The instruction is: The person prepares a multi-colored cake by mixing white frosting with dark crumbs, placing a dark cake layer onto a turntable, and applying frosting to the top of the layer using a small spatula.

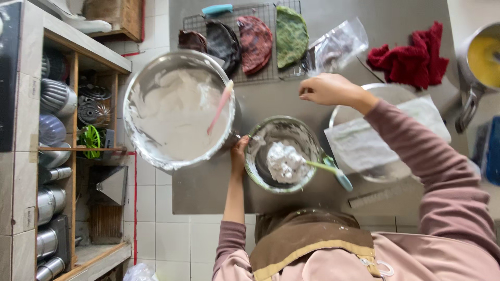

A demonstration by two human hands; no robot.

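The small metal bowl (284, 154) is sitting on the steel worktop (208, 192) right in front of you, just beside the big metal bowl (179, 109) and nearly touching it. Your left hand (239, 153) is resting its fingers against the small bowl's left rim, steadying it; whether the fingers are curling over the edge or only pressing against it is hard to tell. Inside, a clump of pale grey batter (285, 162) is lying on a spatula with a light green and blue handle (328, 170), which is leaning out over the bowl's right rim.

Your right hand (325, 89) is hovering above the worktop, well apart from the left, its fingers pinching together on the corner of a clear plastic bag (338, 46) that is tilting up and away toward the cooling rack (245, 75).

The big bowl is holding smeared whitish batter with a pink spatula (221, 106) leaning in it. On the rack, four folded dark flat cakes are lying in a row, the rightmost one green (291, 35). A red cloth (411, 60) is lying further right.
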